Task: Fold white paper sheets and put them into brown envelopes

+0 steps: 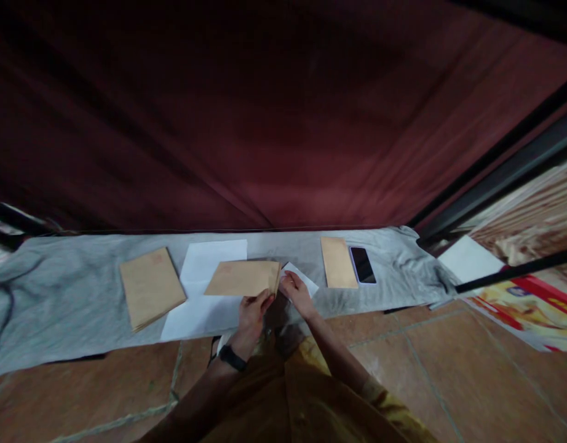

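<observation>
L hand (pixel 252 309) pinched the brown envs (pixel 240 278), which lay fwd-left of it, while R hand (pixel 296 291), can't tell if gripping, was over the white card (pixel 306 278), so a firm L pinch w/ edges flush prob. suited best.

My left hand (pixel 253 309) grips a tan envelope (pixel 240 279) near its right end, its reddish-marked face up. Just beside it, a small white paper (pixel 307 280) lies slanted under my right hand (pixel 297 291).
</observation>
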### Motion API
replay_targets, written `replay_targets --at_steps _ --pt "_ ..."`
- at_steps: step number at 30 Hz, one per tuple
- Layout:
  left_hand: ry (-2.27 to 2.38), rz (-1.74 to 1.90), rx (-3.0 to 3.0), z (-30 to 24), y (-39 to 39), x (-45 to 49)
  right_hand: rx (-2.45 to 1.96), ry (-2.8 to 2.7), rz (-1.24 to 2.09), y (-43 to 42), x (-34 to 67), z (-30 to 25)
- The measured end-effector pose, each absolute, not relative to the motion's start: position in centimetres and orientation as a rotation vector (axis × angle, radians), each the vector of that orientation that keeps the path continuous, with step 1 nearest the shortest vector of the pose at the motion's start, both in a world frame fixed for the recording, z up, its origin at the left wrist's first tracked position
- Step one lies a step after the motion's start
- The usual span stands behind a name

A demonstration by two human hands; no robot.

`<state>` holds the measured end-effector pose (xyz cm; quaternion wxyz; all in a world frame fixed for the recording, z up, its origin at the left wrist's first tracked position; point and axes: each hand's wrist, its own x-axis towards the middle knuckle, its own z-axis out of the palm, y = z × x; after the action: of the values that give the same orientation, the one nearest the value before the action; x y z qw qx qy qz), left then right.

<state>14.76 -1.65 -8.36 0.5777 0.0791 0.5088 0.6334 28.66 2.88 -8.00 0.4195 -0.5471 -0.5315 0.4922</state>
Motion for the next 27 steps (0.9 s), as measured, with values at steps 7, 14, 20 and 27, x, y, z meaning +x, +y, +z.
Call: replay_targets --at_steps 7,14,20,27 --pt "1.136 1.430 0.125 -7.6 -2.3 14.2 -1.174 -0.830 1.721 2.9 26.8 -5.7" --pt "1.110 1.352 0.146 -5.8 -2.5 14.1 -1.106 -0.897 1.777 2.4 27.4 -3.8" --pt "1.154 1.211 0.369 -4.6 -4.4 14.7 -1.031 -1.199 1.618 3.0 28.1 -2.6" --pt "1.661 1.178 1.863 -2.2 -5.3 12.6 -1.063 -1.630 1.420 2.8 30.8 0.5"
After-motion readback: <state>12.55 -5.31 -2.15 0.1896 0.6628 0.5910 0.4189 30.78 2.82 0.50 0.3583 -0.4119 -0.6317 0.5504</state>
